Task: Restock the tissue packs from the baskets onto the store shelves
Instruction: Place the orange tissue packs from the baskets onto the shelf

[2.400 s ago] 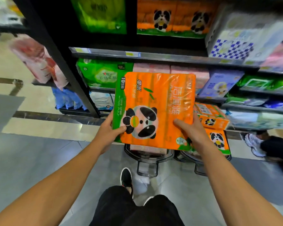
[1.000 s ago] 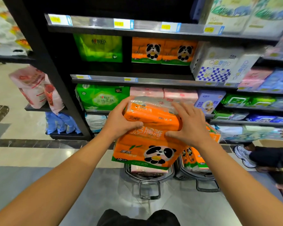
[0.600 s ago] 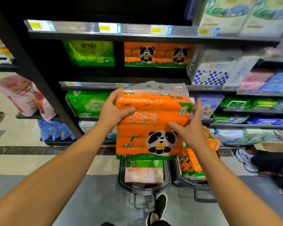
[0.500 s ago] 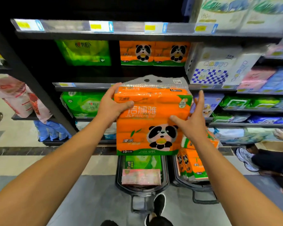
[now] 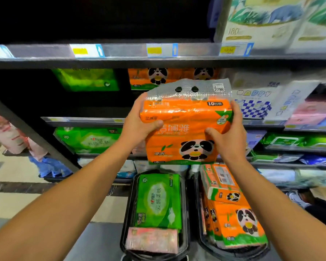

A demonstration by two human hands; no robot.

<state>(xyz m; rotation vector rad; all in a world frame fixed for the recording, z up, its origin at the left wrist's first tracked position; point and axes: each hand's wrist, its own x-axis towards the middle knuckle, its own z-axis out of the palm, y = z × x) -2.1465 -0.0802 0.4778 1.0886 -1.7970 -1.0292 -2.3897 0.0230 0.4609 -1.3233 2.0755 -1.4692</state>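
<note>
Gleaming orange tissue pack [image 5: 186, 129] (panda print)

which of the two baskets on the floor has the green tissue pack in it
The left basket: a green pack lies in it above a pink one. The right basket holds only orange panda packs.

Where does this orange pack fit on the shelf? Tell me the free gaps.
Free: the dark gap between the green pack and the shelved orange packs; also the dark bay left of the green pack. Crowded: right of them, the white checked packs fill the shelf.
</note>
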